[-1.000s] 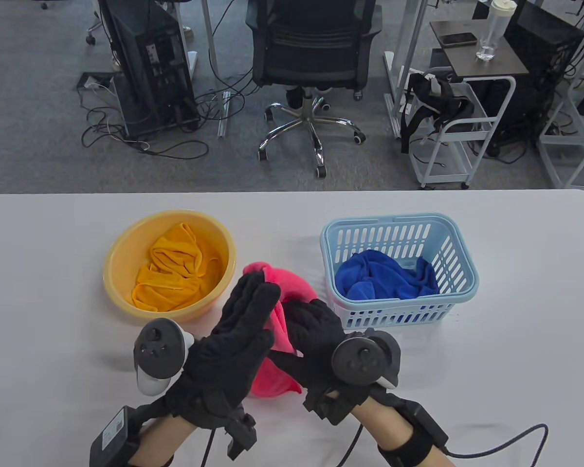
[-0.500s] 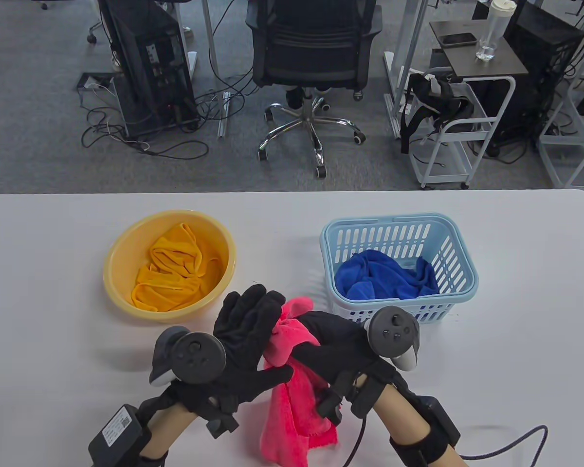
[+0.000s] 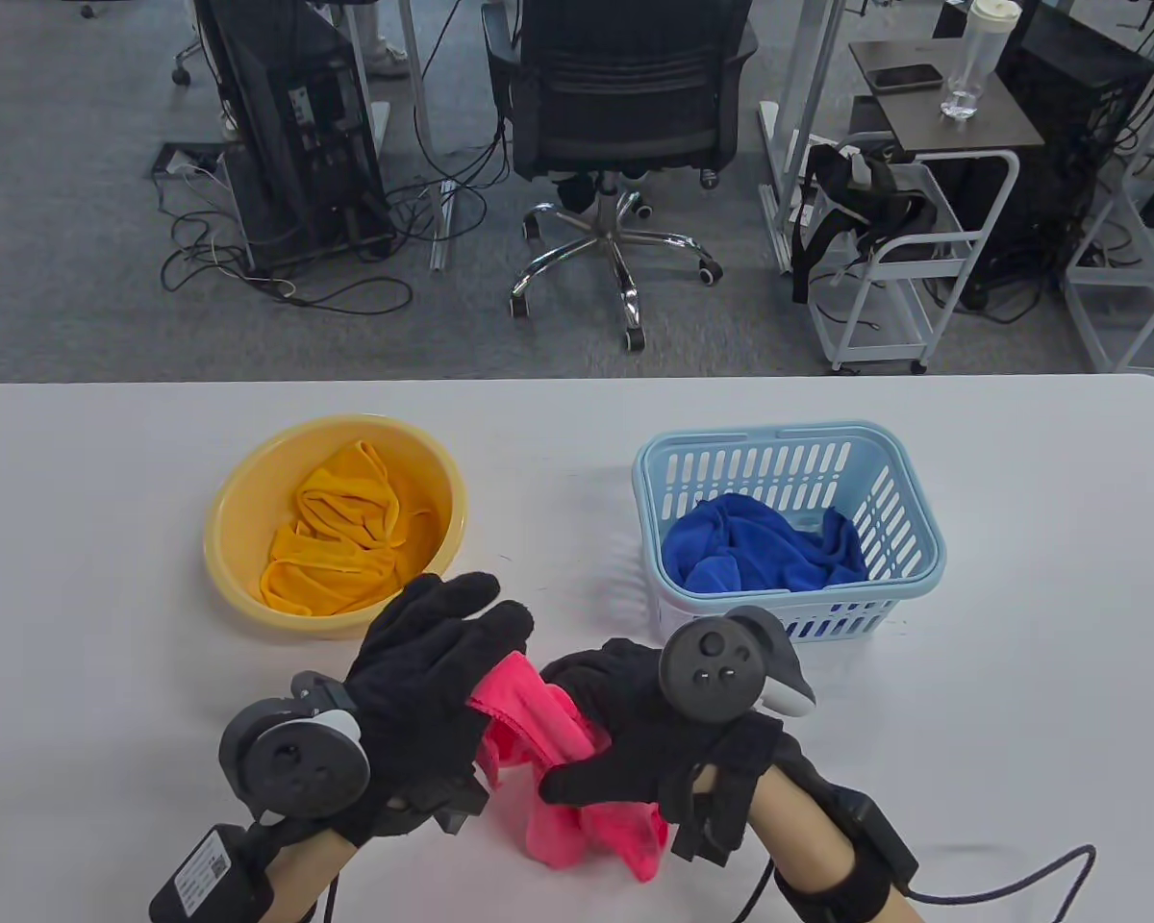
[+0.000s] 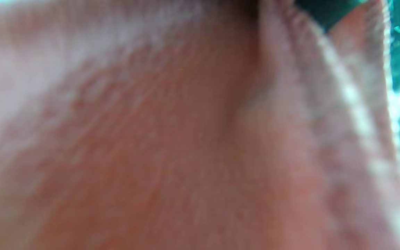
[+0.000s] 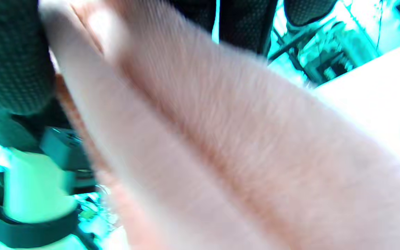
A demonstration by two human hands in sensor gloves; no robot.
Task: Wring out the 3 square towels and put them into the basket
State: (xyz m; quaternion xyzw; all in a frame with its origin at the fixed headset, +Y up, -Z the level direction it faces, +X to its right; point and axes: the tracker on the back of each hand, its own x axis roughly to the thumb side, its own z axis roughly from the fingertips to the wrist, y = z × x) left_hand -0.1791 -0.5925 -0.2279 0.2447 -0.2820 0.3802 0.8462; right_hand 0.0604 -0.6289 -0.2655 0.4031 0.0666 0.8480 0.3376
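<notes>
Both hands, left hand (image 3: 423,673) and right hand (image 3: 635,731), now grip the pink towel (image 3: 539,760), twisted tighter than a second ago, so wringing's underway.

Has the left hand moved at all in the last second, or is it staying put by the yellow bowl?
Yes. The left hand has slid toward the table's near-left, away from the blue basket, its fingertips now beside the yellow bowl.
</notes>
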